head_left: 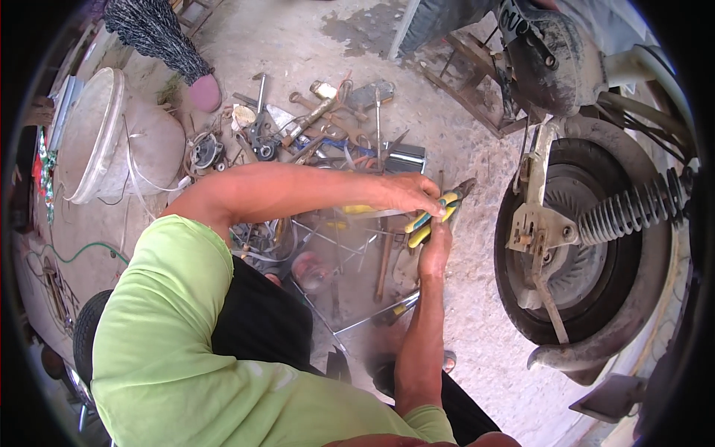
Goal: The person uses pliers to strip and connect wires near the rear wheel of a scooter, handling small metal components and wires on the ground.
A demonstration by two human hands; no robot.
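Observation:
A pair of pliers (432, 217) with yellow and green handles sits between my two hands, its dark jaws pointing up and to the right. My left hand (412, 194) reaches across from the left, its fingers closed on the handles near the jaws. From below, my right hand (435, 252) is wrapped around the lower part of the handles. Whether the jaws grip anything is too small to tell. To the right, apart from both hands, stands a scooter wheel (514, 290) with a black tyre and a coil-spring shock absorber (622, 216).
Beyond my left arm, hand tools and metal parts lie scattered, with a hammer (260, 91) among them. A whitish plastic tub (153, 145) leans at the left. Another person's purple shoe (205, 94) shows at the top left. A metal stand (473, 93) is at the back right.

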